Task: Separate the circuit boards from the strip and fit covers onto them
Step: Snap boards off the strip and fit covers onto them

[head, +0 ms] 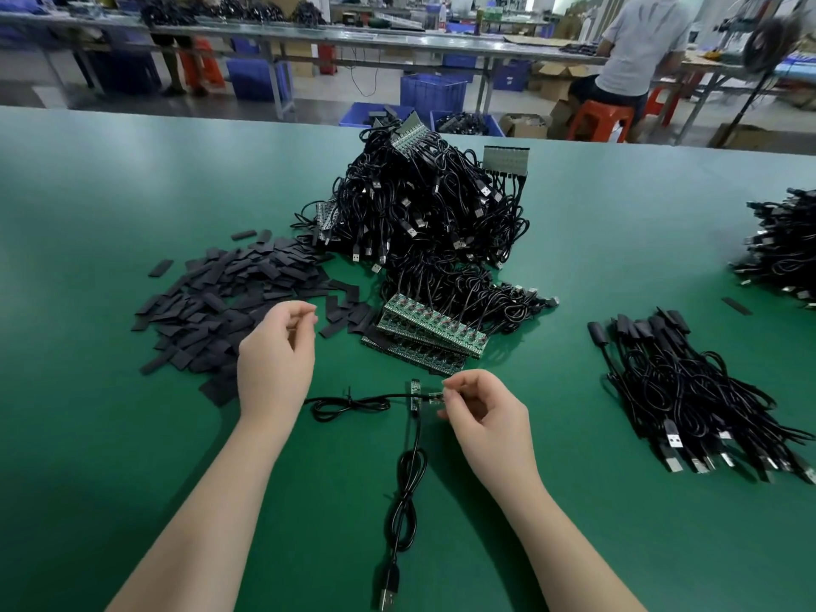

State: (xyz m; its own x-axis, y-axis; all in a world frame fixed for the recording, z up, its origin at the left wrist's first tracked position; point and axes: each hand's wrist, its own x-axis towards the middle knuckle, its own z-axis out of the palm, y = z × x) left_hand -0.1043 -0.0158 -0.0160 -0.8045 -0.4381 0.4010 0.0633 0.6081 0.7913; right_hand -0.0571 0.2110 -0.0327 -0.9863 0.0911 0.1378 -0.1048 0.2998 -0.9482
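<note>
My right hand (479, 410) pinches a small green circuit board (435, 397) whose black cable (349, 404) trails left across the green table. A second loose board (414, 394) lies just left of it, its cable (406, 501) running toward me to a USB plug. My left hand (278, 351) hovers above the table with fingers loosely curled and nothing in it, beside a heap of flat black covers (229, 298). Strips of joined boards (430, 331) lie stacked just beyond my hands, in front of a big pile of cabled strips (424, 209).
A bundle of covered cables (697, 390) lies at the right, and another cable heap (781, 249) sits at the far right edge. Beyond the table's far edge are blue crates (432, 92), other benches and a seated person (636, 50) on a red stool.
</note>
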